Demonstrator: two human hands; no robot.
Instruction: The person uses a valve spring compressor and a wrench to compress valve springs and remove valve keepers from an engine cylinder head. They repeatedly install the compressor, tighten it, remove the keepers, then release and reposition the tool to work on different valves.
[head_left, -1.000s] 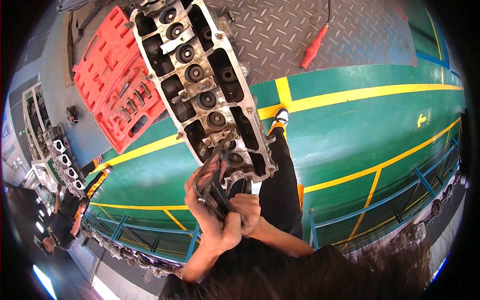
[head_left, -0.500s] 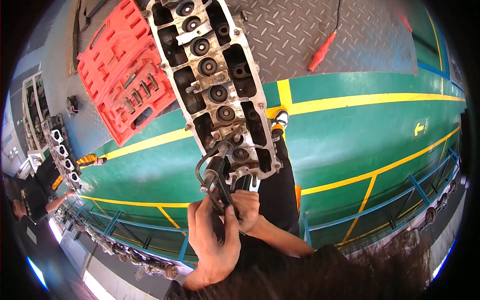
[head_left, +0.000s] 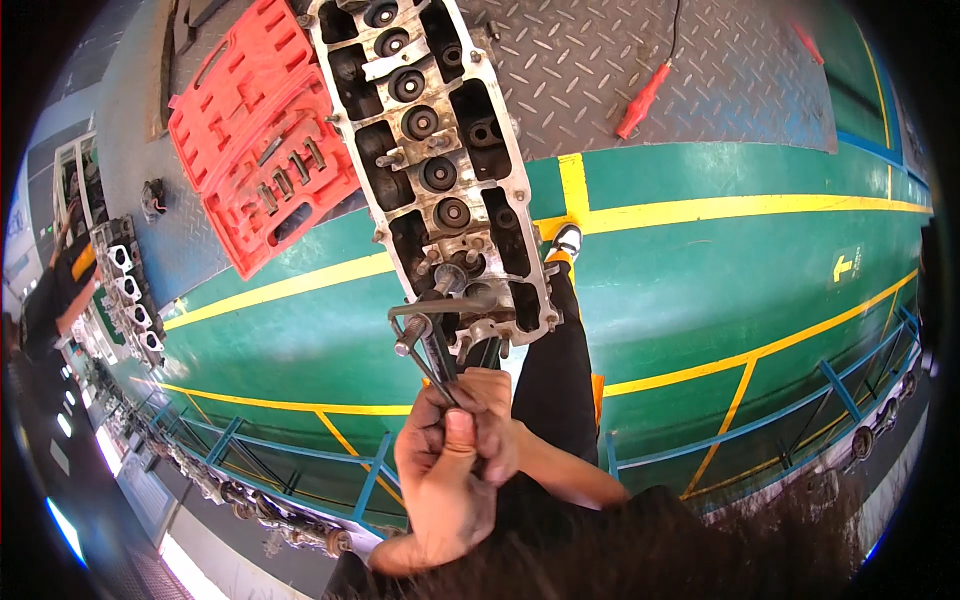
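Observation:
A metal cylinder head (head_left: 465, 245) stretches away before me, with round valve springs and retainers along its middle. At its near end sits what looks like a valve spring compressor (head_left: 436, 345), with a dark shaft, a threaded bolt and a bent metal rod (head_left: 440, 308) lying across the head. My left hand (head_left: 445, 480) is closed on the lower end of this tool, thumb on top. My right hand (head_left: 490, 395), just beyond and touching it, is closed around a dark part at the head's near edge; the fingers partly hide that part.
An opened red tool case (head_left: 285, 190) with metal sockets lies left on the diamond-plate bench (head_left: 570, 85). A red-handled tool (head_left: 642, 102) lies at the right. Another cylinder head (head_left: 128, 285) is at far left, near a co-worker (head_left: 55, 300). Blue railings (head_left: 740, 440) run behind the green floor.
The bent rod has swung to lie across the head. My left hand has shifted down the tool, closer against my right hand. The co-worker at left has moved farther up the view.

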